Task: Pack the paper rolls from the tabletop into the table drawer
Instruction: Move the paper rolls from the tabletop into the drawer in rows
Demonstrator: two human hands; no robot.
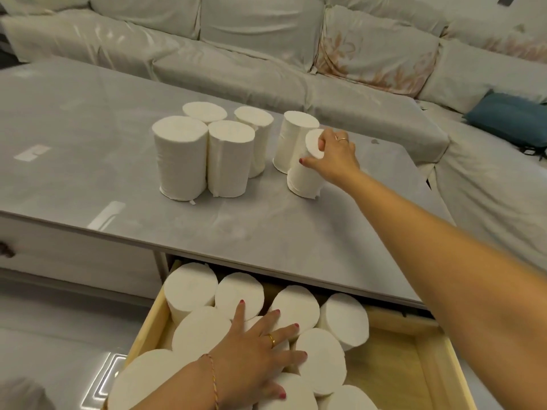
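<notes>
Tabletop (88, 137) grey, glossy, fills the left and centre of the head view; pale sofa (266, 39) runs behind it, blue cushion (509, 116) at far right. Leftmost on the table, a tight cluster of four paper rolls (204, 149) standing upright, sides touching: two in front, two behind. Just right of the cluster, apart from it, another upright roll (291, 140). In front of that one and touching it, a tilted roll (305, 176), top leaning toward the camera, lower edge on the table. Right hand (334, 156) pinches the top of the tilted roll, thumb on the near side of its upper end, fingers curled over the far rim; ring on one finger. Right forearm stretches in from the lower right corner, across the table edge. Below the table edge, wooden drawer (438, 359) pulled open; its left and middle part packed with upright rolls (334, 359), tops showing, sides touching; right part shows bare drawer floor. Left hand (260, 347) lies flat on the tops of the packed rolls, fingers spread, palm down, gripping nothing; gold ring on one finger, thin cord bracelet (213, 377) at the wrist. Drawer front edge cut off by the frame bottom.
</notes>
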